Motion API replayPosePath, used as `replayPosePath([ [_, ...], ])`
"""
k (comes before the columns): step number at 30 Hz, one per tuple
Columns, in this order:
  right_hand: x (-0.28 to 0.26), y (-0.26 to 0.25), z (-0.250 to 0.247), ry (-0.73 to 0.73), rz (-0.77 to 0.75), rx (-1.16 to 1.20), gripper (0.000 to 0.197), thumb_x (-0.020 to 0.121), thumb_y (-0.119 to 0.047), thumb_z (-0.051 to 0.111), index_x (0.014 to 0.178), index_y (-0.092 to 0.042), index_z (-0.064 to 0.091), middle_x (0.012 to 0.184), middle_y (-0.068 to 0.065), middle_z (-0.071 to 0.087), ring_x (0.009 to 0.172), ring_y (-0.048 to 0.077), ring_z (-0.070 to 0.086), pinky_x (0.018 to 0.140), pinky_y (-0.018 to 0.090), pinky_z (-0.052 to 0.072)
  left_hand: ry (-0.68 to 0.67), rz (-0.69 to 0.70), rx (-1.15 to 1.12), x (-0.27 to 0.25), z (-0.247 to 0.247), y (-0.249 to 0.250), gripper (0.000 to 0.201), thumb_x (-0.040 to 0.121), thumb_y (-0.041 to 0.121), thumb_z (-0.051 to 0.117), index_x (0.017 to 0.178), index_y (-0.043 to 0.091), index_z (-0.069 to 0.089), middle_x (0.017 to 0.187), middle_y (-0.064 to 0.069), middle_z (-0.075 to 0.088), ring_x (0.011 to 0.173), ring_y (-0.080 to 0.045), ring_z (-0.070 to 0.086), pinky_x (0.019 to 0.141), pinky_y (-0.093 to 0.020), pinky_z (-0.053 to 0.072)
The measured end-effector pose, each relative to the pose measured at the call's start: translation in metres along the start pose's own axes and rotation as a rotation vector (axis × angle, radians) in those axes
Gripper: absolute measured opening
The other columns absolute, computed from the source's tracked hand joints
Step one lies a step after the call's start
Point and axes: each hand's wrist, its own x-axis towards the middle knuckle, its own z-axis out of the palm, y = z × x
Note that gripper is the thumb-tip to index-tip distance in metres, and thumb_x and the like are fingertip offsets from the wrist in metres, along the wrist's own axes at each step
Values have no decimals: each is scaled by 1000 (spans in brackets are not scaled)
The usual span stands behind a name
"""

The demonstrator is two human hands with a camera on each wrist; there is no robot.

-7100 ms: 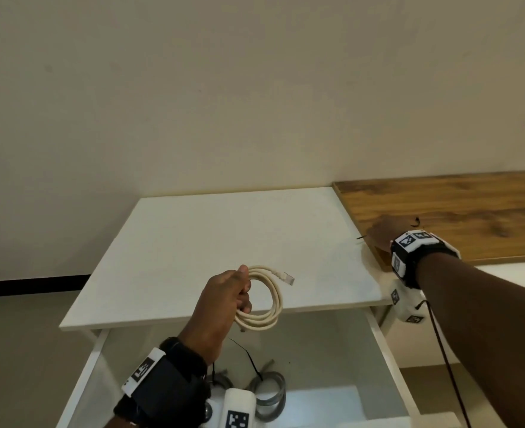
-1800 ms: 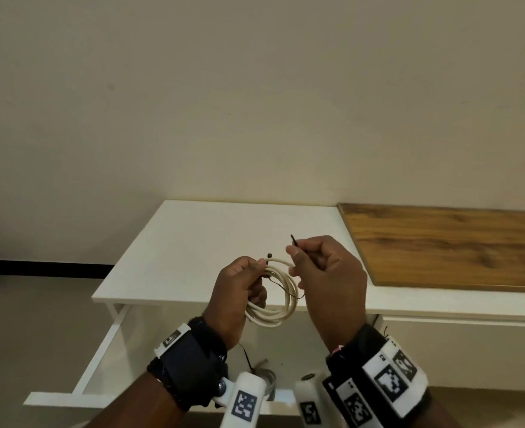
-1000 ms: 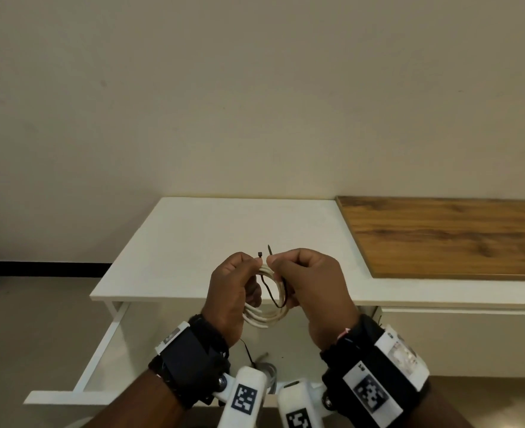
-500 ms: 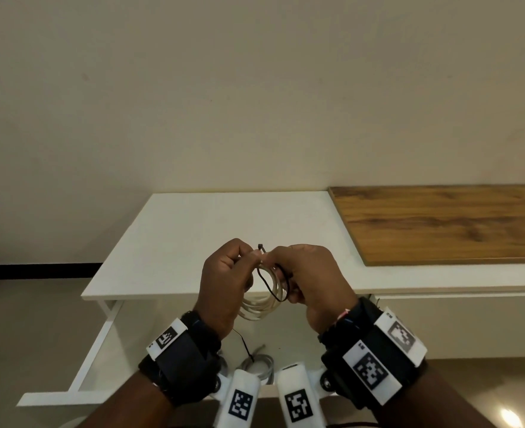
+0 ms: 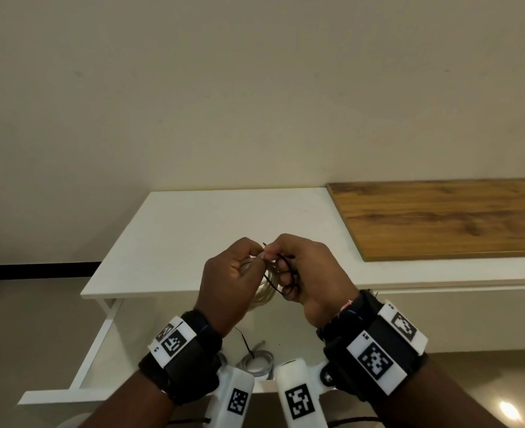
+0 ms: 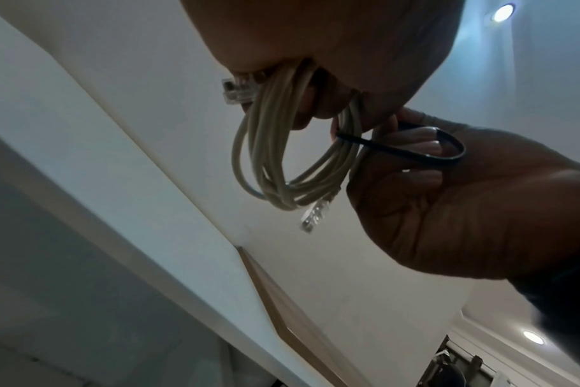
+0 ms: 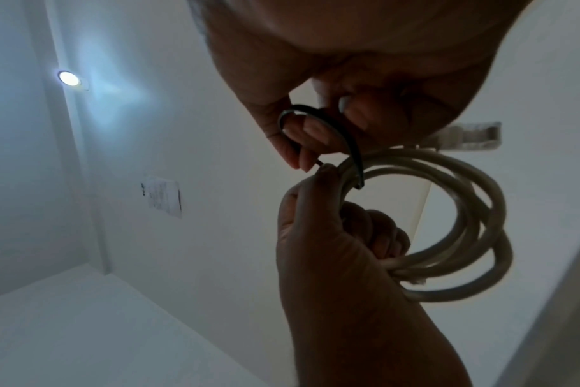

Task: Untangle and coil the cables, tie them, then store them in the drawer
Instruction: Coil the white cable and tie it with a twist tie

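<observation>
The left hand [image 5: 230, 282] held the coiled cream cable [image 6: 275, 157] in a closed grip, its fingers curled round one side of the loops and the thumb pressed on top, in the air above the front edge of the white desk [image 5: 193, 230]. At 3 o'clock of it, and touching it at the fingertips, the right hand [image 5: 310, 279] pinched a thin black cable tie [image 6: 411, 154] between thumb and forefinger, the other fingers curled inside the tie's loop. The tie passed round the bundled strands at the coil's top and bowed out into an open loop toward the right palm; in the right wrist view its free end [image 7: 320, 162] lay at the point where the two thumbs met. Whether the end had entered the tie's head could not be told. Two clear plugs showed in the left wrist view: one [image 6: 239, 90] stuck out beside the left palm, the other [image 6: 315, 214] hung at the coil's 6 o'clock.

Below the hands the drawer [image 5: 97, 344] stood pulled open. Inside it, at 6 o'clock of the hands, lay a grey coiled cable [image 5: 256, 362] with a black tie tail [image 5: 244, 338] sticking up from it. A wooden panel [image 5: 446, 217] covered the desk at 2 o'clock.
</observation>
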Motion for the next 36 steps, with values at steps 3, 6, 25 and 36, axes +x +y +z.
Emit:
replayPosePath([
  [3, -1, 0, 1, -4, -20, 25, 25, 71, -17, 67, 47, -19, 59, 51, -2, 45, 45, 11, 36, 49, 25, 27, 59, -16, -16, 3, -3, -2, 21, 85, 32, 59, 76, 15, 66, 69, 2, 65, 69, -18, 61, 65, -30, 48],
  [6, -1, 0, 2, -8, -10, 38, 25, 73, -18, 67, 50, -19, 57, 52, -2, 46, 45, 11, 36, 48, 25, 27, 86, -25, -52, 5, -5, -2, 22, 85, 27, 59, 73, 9, 63, 67, -2, 63, 66, -19, 58, 63, -31, 46],
  [25, 0, 1, 0, -33, -27, 10, 23, 87, -17, 66, 65, -16, 58, 53, -3, 51, 48, 10, 38, 50, 25, 29, 3, 164, 189, -1, -6, -6, 30, 88, 39, 51, 76, 16, 65, 62, 2, 62, 58, -17, 58, 58, -36, 45],
  [36, 12, 0, -14, -111, -65, 1, 16, 91, -21, 69, 99, -7, 72, 61, -2, 56, 49, 8, 45, 52, 24, 36, -20, 199, 216, 2, -9, -8, 21, 87, 37, 52, 77, 21, 60, 61, 4, 61, 56, -14, 57, 57, -32, 44],
])
